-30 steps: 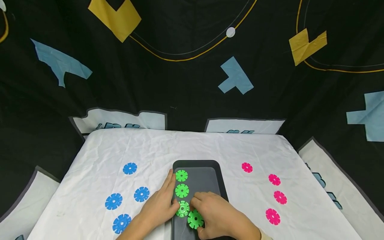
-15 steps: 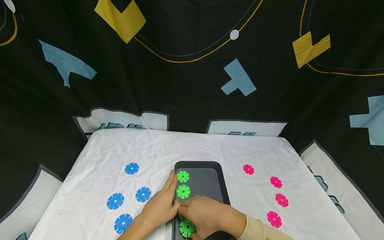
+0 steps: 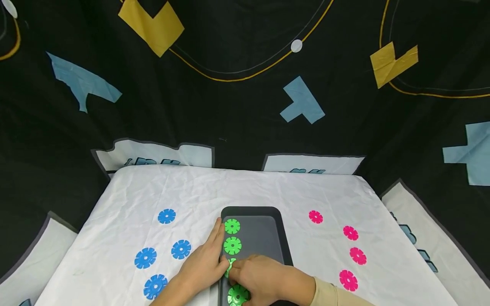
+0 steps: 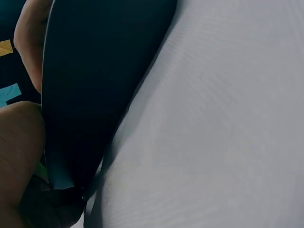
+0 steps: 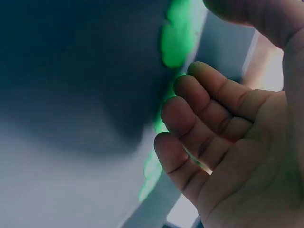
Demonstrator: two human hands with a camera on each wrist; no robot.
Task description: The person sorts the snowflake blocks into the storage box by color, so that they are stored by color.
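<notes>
Green disc [image 3: 237, 294] partly hidden by right grip [image 3: 261, 277]

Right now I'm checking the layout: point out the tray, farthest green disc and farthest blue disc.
Tray [image 3: 262, 236], head view: bare floor.
Farthest green disc [image 3: 232, 229], head view: near centre.
Farthest blue disc [image 3: 166, 216], head view: near centre.

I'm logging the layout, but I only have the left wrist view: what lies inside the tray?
Observer: The head view shows four green discs in a column along the left side of the tray.
Operator: How does the right hand sit against them?
Observer: The right hand partly covers the two discs nearest the person.
Operator: Anything on the cloth to the right?
Observer: Yes, four pink discs lie there, apart from one another.
</notes>
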